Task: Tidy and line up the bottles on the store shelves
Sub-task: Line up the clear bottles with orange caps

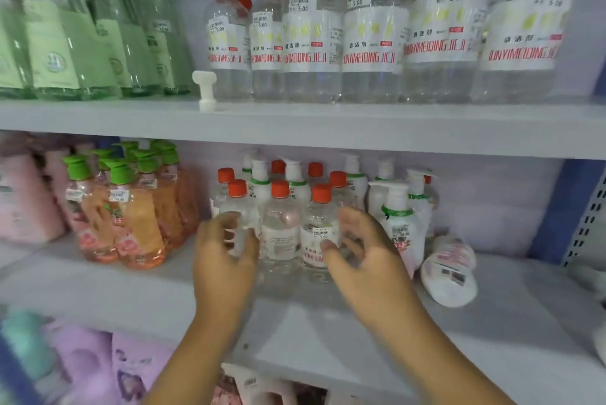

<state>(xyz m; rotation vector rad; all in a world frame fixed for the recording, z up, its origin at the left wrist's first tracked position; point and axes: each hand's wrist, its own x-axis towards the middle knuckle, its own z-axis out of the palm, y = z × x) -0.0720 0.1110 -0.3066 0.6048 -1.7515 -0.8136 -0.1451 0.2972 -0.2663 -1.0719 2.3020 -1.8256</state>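
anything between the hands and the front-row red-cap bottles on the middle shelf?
Nothing visible. Left hand and right hand flank the front row of small red-cap bottles; the left fingers already overlap the leftmost one.

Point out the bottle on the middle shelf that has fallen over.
The white pump bottle at the far right of the group. It lies tipped over, bottom toward the camera; the others stand upright.

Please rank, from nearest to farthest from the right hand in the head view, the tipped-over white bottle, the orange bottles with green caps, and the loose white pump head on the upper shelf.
From the right hand:
1. Tipped-over white bottle, right, same shelf.
2. Orange bottles with green caps, left, same shelf.
3. Loose white pump head, upper shelf.
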